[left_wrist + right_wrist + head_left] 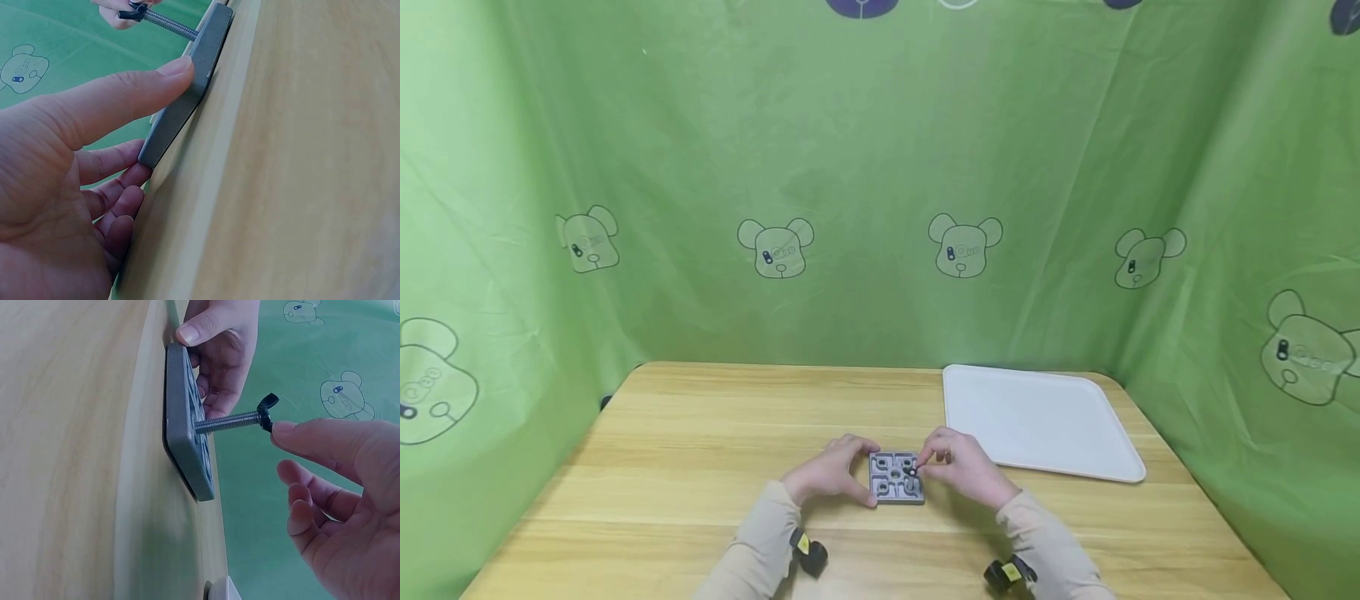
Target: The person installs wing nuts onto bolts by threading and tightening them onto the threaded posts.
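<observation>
L fingers (125,100) grip plate (177,387); R fingers (337,437) pinch winged bolt (228,422); axis vert., wings (269,401) up.

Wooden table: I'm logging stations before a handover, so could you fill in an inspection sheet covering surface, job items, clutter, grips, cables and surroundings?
Surface: wooden table with a striped grain.
Job items: gray plate with recesses, lying on the table; a threaded bolt stands up from its near right part, topped by a black wing piece.
Clutter: white tray at the far right; no loose parts seen.
Grips: left grip holds the plate's left side between thumb and fingers; right grip pinches the wing piece.
Cables: nothing seen.
Surroundings: green curtain with bear-head outlines, behind the table and on both sides.
</observation>
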{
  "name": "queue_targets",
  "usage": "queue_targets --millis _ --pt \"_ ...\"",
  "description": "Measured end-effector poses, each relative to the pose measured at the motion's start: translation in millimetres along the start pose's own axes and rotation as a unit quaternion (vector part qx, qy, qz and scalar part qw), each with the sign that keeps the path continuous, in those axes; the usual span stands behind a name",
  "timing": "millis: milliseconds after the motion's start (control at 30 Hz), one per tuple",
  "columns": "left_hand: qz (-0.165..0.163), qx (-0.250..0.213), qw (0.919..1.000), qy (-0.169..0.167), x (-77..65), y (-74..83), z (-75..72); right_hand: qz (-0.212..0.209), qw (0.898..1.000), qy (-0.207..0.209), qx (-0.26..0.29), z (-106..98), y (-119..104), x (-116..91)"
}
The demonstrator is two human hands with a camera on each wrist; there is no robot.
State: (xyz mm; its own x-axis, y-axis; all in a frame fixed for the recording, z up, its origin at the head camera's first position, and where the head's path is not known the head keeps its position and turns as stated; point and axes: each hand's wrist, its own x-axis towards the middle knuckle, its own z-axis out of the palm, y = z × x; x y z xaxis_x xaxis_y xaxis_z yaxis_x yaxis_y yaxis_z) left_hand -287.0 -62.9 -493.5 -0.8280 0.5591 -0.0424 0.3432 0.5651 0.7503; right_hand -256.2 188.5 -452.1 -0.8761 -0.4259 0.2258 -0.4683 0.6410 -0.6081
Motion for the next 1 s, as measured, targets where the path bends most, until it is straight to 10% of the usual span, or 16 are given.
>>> queue_targets --millis 1000 --pt "0.006 0.007 1.0000 0.000 0.3 -0.3 -0.2 0.003 1.000 -0.027 0.006 0.1 2.0 0.0"
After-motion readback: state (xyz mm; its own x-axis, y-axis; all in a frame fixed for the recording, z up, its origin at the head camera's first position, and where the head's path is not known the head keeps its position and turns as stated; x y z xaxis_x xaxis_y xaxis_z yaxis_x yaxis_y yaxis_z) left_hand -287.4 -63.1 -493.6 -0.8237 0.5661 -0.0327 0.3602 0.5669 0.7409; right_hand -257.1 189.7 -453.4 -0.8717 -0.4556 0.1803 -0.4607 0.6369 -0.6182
